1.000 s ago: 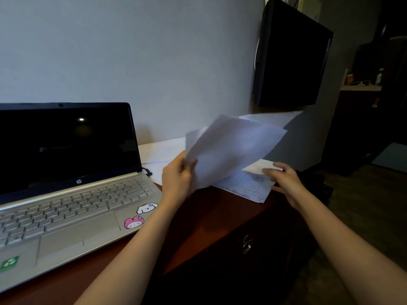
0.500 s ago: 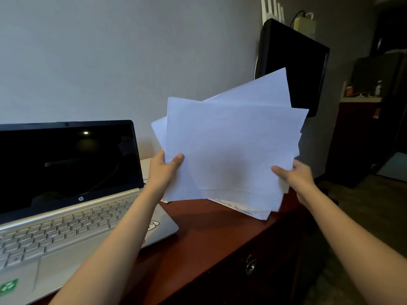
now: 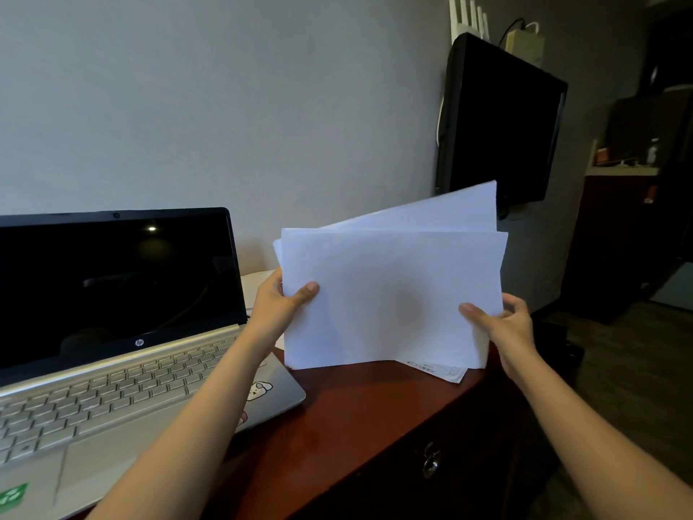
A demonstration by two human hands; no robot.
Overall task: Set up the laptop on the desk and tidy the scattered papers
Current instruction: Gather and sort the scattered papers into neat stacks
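Paper sheets (image 3: 390, 298): light, floppy, likely slippery; unevenly fanned, best held at the side edges.
Left hand (image 3: 277, 305): pinched the left edge.
Right hand (image 3: 504, 324): pinched the right edge.

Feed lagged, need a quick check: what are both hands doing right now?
Left hand: grips the left edge of the sheaf of papers, thumb in front.
Right hand: grips the sheaf's right edge, thumb in front.

Dim, cool indoor light. The papers (image 3: 390, 294) between left hand (image 3: 275, 307) and right hand (image 3: 510, 328) are brightest, faintly shadowed mid-sheet. Left of the left hand a small white glint sits on the black screen (image 3: 112, 279). Past the right hand the room sinks into murk. Edges bend.
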